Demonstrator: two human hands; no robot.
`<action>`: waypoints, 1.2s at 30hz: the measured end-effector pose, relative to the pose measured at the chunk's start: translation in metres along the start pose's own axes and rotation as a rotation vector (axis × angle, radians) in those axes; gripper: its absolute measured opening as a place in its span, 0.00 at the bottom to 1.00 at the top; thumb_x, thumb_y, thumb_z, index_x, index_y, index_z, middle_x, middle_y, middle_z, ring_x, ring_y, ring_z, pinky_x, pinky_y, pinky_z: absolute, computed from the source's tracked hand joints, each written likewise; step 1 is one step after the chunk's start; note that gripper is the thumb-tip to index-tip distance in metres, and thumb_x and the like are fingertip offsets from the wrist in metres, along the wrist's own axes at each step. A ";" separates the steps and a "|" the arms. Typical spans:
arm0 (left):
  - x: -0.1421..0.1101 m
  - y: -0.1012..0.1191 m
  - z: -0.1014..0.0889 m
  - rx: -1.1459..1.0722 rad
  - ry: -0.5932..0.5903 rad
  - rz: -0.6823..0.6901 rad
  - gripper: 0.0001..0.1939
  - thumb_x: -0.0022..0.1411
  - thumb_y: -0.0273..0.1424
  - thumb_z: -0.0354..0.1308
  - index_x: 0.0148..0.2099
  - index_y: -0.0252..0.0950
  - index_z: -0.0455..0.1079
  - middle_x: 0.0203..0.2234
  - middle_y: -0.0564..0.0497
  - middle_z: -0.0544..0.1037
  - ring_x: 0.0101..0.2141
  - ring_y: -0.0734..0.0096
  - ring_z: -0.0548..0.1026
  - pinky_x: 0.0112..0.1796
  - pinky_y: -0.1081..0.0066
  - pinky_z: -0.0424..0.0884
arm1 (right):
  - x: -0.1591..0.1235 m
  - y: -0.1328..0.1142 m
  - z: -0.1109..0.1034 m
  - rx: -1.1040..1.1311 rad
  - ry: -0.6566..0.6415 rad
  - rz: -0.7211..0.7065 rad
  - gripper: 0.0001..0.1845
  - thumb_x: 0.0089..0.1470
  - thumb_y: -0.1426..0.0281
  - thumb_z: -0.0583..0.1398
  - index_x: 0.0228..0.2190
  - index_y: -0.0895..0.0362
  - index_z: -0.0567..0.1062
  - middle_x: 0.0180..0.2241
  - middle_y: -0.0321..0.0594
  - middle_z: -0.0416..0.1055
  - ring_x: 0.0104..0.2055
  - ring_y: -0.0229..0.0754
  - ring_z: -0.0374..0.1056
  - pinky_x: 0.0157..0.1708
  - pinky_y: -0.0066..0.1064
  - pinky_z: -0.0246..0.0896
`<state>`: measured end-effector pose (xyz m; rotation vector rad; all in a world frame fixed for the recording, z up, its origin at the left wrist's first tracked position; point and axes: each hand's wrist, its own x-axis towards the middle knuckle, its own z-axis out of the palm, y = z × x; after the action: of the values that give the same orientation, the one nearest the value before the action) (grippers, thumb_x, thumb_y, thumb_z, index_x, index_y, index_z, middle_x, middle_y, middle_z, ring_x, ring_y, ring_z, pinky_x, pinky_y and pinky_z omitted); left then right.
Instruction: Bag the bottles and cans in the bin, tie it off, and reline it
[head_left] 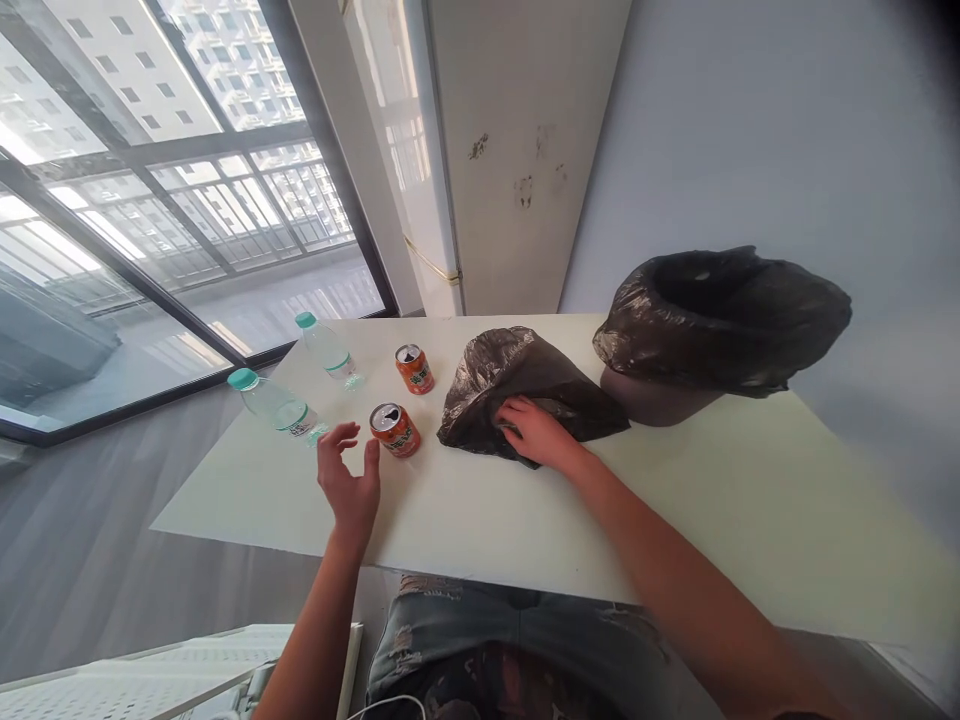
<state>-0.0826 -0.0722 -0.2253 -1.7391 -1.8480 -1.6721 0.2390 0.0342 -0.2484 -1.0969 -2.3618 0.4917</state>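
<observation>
Two orange drink cans stand upright on the white table, a near can [395,431] and a far can [415,369], both with opened tops. Close to the left of the near can is my left hand [351,478], empty, its fingers and thumb apart. A black plastic bag [491,362] lies spread on the table to the right of the cans. My right hand [536,432] is at the bag's mouth, with its fingers curled against the plastic. Two clear bottles with green caps, a near bottle [277,405] and a far bottle [328,350], are tipped over at the left.
A bin [652,398] lined with a black bag [675,345] stands at the table's back right. The white table [480,530] reaches to the wall on the right. Large glass windows [172,200] are on the left. A white perforated chair [172,670] is at the lower left.
</observation>
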 end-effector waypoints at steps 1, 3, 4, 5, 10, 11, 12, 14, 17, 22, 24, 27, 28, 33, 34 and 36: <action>-0.002 0.011 -0.001 0.013 0.008 0.060 0.12 0.71 0.35 0.62 0.53 0.39 0.71 0.45 0.45 0.77 0.44 0.61 0.78 0.46 0.59 0.77 | -0.001 -0.004 -0.003 -0.070 -0.030 0.005 0.11 0.61 0.80 0.58 0.40 0.59 0.80 0.43 0.49 0.76 0.51 0.52 0.71 0.52 0.40 0.67; -0.008 0.035 0.001 0.006 -0.109 0.157 0.07 0.72 0.31 0.60 0.50 0.38 0.72 0.43 0.46 0.77 0.41 0.64 0.77 0.46 0.62 0.76 | -0.003 -0.010 -0.010 -0.143 -0.099 0.024 0.13 0.61 0.81 0.56 0.39 0.59 0.80 0.42 0.49 0.77 0.48 0.51 0.72 0.48 0.38 0.67; -0.011 0.046 0.005 -0.014 -0.196 0.181 0.07 0.72 0.30 0.60 0.50 0.38 0.73 0.45 0.45 0.78 0.44 0.63 0.78 0.47 0.61 0.76 | -0.004 -0.013 -0.014 -0.146 -0.138 0.009 0.13 0.61 0.81 0.56 0.38 0.59 0.80 0.40 0.48 0.78 0.45 0.50 0.73 0.45 0.37 0.66; -0.015 0.056 0.010 -0.033 -0.291 0.190 0.09 0.73 0.30 0.59 0.53 0.39 0.73 0.47 0.44 0.78 0.47 0.62 0.78 0.50 0.60 0.76 | -0.006 -0.015 -0.017 -0.130 -0.170 -0.034 0.13 0.60 0.81 0.56 0.37 0.58 0.80 0.38 0.46 0.79 0.42 0.48 0.74 0.44 0.36 0.65; -0.037 0.074 0.047 0.016 -0.579 0.188 0.33 0.73 0.32 0.60 0.75 0.39 0.56 0.69 0.37 0.67 0.69 0.52 0.64 0.67 0.50 0.65 | -0.015 -0.019 -0.034 0.067 0.189 -0.363 0.09 0.60 0.78 0.58 0.36 0.55 0.77 0.32 0.39 0.77 0.36 0.44 0.72 0.46 0.38 0.64; -0.040 0.074 0.054 0.040 -0.616 0.190 0.35 0.72 0.32 0.61 0.76 0.39 0.54 0.70 0.37 0.66 0.71 0.51 0.62 0.68 0.48 0.62 | -0.015 -0.018 -0.038 0.075 0.359 -0.367 0.09 0.62 0.77 0.58 0.37 0.54 0.77 0.33 0.40 0.78 0.37 0.45 0.73 0.46 0.39 0.64; -0.043 0.073 0.058 0.056 -0.656 0.196 0.36 0.72 0.32 0.61 0.76 0.39 0.55 0.70 0.38 0.67 0.71 0.49 0.61 0.69 0.46 0.60 | -0.015 -0.016 -0.042 0.062 0.507 -0.341 0.10 0.63 0.76 0.57 0.40 0.54 0.78 0.37 0.42 0.79 0.41 0.46 0.74 0.48 0.40 0.64; -0.046 0.072 0.063 0.056 -0.745 0.229 0.28 0.71 0.33 0.62 0.70 0.39 0.66 0.64 0.41 0.74 0.69 0.47 0.65 0.68 0.43 0.59 | -0.013 -0.012 -0.050 -0.001 0.658 -0.230 0.14 0.66 0.73 0.56 0.49 0.55 0.78 0.50 0.48 0.80 0.53 0.50 0.74 0.56 0.44 0.63; -0.048 0.076 0.058 -0.022 -0.817 0.289 0.10 0.72 0.37 0.63 0.49 0.40 0.81 0.53 0.45 0.82 0.58 0.52 0.76 0.61 0.48 0.67 | -0.011 -0.003 -0.059 -0.053 0.486 -0.040 0.18 0.72 0.66 0.53 0.53 0.57 0.79 0.56 0.52 0.79 0.58 0.53 0.73 0.60 0.44 0.60; -0.043 0.091 0.039 -0.118 -0.546 0.221 0.12 0.75 0.34 0.57 0.40 0.39 0.81 0.38 0.47 0.84 0.41 0.62 0.79 0.46 0.59 0.74 | -0.012 0.002 -0.064 -0.066 -0.105 0.153 0.26 0.69 0.59 0.57 0.22 0.57 0.78 0.22 0.43 0.77 0.27 0.44 0.72 0.35 0.34 0.59; -0.038 0.097 0.038 -0.111 -0.408 0.162 0.12 0.76 0.32 0.55 0.43 0.39 0.80 0.39 0.46 0.83 0.42 0.62 0.78 0.47 0.60 0.74 | -0.013 -0.001 -0.067 0.097 -0.372 0.079 0.21 0.65 0.63 0.60 0.23 0.58 0.80 0.24 0.42 0.79 0.26 0.41 0.72 0.32 0.32 0.59; -0.029 0.100 0.050 -0.028 -0.382 0.092 0.13 0.75 0.32 0.56 0.56 0.40 0.77 0.51 0.44 0.81 0.52 0.57 0.77 0.55 0.55 0.73 | -0.015 -0.007 -0.074 0.443 -0.719 -0.062 0.13 0.64 0.65 0.62 0.37 0.59 0.85 0.35 0.44 0.85 0.35 0.42 0.79 0.38 0.28 0.67; -0.027 0.099 0.057 0.006 -0.419 0.066 0.16 0.73 0.32 0.57 0.60 0.41 0.74 0.54 0.43 0.79 0.55 0.54 0.76 0.57 0.53 0.72 | -0.016 -0.008 -0.077 0.533 -0.784 -0.122 0.13 0.64 0.65 0.63 0.41 0.60 0.86 0.38 0.45 0.85 0.39 0.43 0.80 0.41 0.28 0.68; -0.026 0.090 0.084 0.016 -0.694 0.002 0.18 0.64 0.21 0.58 0.55 0.39 0.75 0.46 0.45 0.82 0.47 0.55 0.80 0.50 0.57 0.76 | -0.020 -0.011 -0.079 0.913 -0.380 -0.177 0.17 0.65 0.57 0.65 0.42 0.59 0.85 0.26 0.38 0.79 0.26 0.36 0.72 0.32 0.28 0.65; -0.028 0.090 0.085 -0.012 -0.711 0.014 0.18 0.64 0.19 0.56 0.52 0.40 0.76 0.44 0.46 0.81 0.45 0.58 0.80 0.49 0.59 0.76 | -0.019 -0.012 -0.077 0.984 -0.139 -0.100 0.18 0.65 0.55 0.65 0.40 0.58 0.84 0.22 0.34 0.75 0.23 0.35 0.67 0.29 0.28 0.62; -0.032 0.094 0.083 -0.064 -0.698 0.057 0.19 0.63 0.17 0.54 0.50 0.40 0.76 0.44 0.48 0.81 0.44 0.61 0.80 0.48 0.62 0.75 | -0.016 -0.014 -0.073 0.993 0.245 0.046 0.18 0.63 0.53 0.66 0.37 0.57 0.83 0.22 0.33 0.71 0.24 0.35 0.63 0.29 0.29 0.60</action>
<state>0.0454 -0.0567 -0.2227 -2.6101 -1.9485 -1.1889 0.2803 0.0218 -0.1861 -0.6636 -1.5253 1.2713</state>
